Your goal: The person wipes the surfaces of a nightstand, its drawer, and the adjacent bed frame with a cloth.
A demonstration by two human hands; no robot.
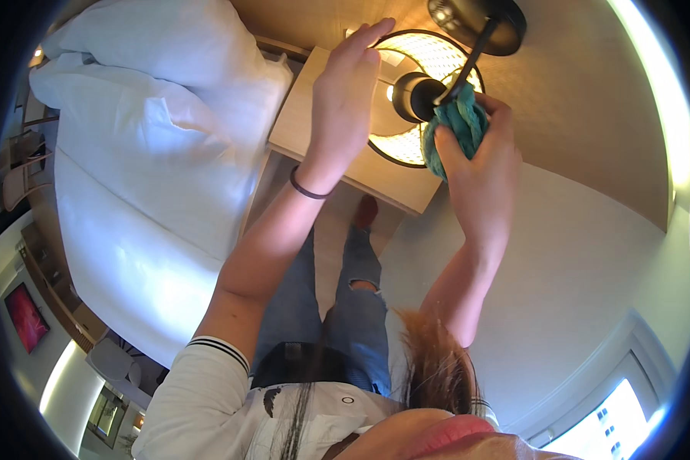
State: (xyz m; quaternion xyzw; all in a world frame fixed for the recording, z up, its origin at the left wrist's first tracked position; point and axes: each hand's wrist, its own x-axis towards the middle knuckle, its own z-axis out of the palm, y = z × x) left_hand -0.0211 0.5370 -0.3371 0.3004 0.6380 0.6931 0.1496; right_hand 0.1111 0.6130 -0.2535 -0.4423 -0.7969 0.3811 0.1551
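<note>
A lit wall lamp hangs before me, its perforated lampshade (405, 150) ringed by a black rim and glowing inside. At the shade's left edge is my left hand (348, 95), fingers stretched along the rim; whether they grip it is unclear. My right hand (489, 149) holds a bunched green cloth (457, 129) against the lower end of the black lamp arm (476, 57), close to the dark bulb socket (417, 96). The arm runs up to a round black wall mount (497, 26). Part of the shade is hidden behind the cloth and right hand.
Below the lamp stands a light wood bedside table (299, 115). A bed with white bedding (149, 201) lies to the left. A wood headboard panel (581, 115) and a pale wall (552, 276) are on the right, with a bright window (604, 422) at lower right.
</note>
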